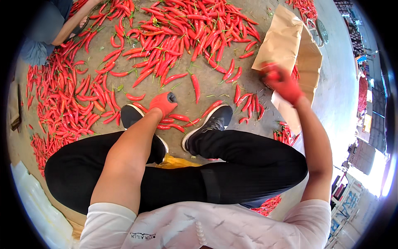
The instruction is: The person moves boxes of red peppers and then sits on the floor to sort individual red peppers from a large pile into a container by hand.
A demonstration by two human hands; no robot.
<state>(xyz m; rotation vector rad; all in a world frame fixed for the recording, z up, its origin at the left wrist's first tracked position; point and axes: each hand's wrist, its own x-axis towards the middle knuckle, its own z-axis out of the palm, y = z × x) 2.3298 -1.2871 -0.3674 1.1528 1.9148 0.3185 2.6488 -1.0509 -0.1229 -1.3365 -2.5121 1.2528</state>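
My left hand point(164, 104), in a red and black glove, is curled above the floor near my left shoe; no chili shows in it, though its palm side is hidden. At the mouth of a brown paper bag point(281, 34) on the right, my right hand point(281, 81) wears a matching glove and is blurred. Red shapes like chili peppers show at its fingers, but its grip is unclear. A large heap of red chili peppers point(192, 28) lies in front of me. Some peppers show inside the bag behind my right hand.
Another person's arm point(74, 25) reaches in at the upper left, beside a wide spread of chilies point(71, 102). A small group of chilies point(250, 104) lies beyond my right shoe point(211, 124). Something yellow point(177, 162) lies beneath my legs. White sheeting point(40, 199) is at the lower left.
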